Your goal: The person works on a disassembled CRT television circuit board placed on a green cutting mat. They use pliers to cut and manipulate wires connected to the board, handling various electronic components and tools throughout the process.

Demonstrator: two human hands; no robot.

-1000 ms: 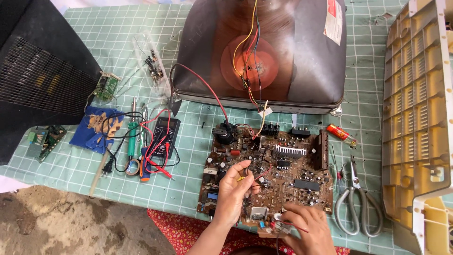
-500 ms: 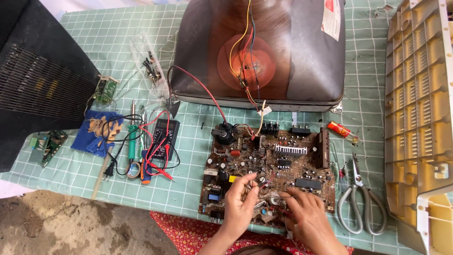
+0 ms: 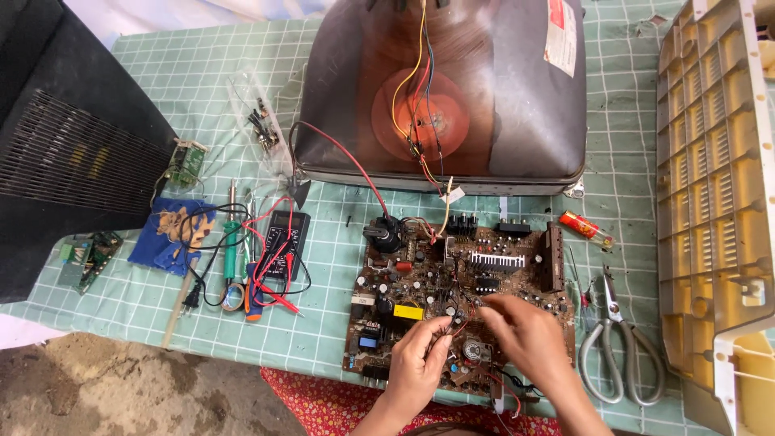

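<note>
A brown circuit board [image 3: 492, 266] crowded with components lies on the green grid mat [image 3: 323, 323] at the near edge. Both my hands are over its lower middle. My left hand [image 3: 418, 359] has thumb and fingertips pinched together at a thin red wire [image 3: 462, 327] on the board. My right hand [image 3: 526, 335] reaches in from the right, its curled fingers touching the components right next to the left fingertips. What lies under its fingers is hidden. Wires run from the board up to the back of a grey picture tube [image 3: 484, 97] behind it.
Left of the board lie a black multimeter [image 3: 284, 241] with red and black leads, a green soldering iron [image 3: 232, 246], a blue pad [image 3: 171, 236] and small green boards [image 3: 187, 161]. Scissors [image 3: 617, 351] lie to the right, then a beige plastic casing [image 3: 710, 202]. A black cover [image 3: 64, 145] stands at the left.
Both hands have moved up from the board's near edge to its lower middle and come close together. The left fingers have closed into a pinch. The view has shifted slightly.
</note>
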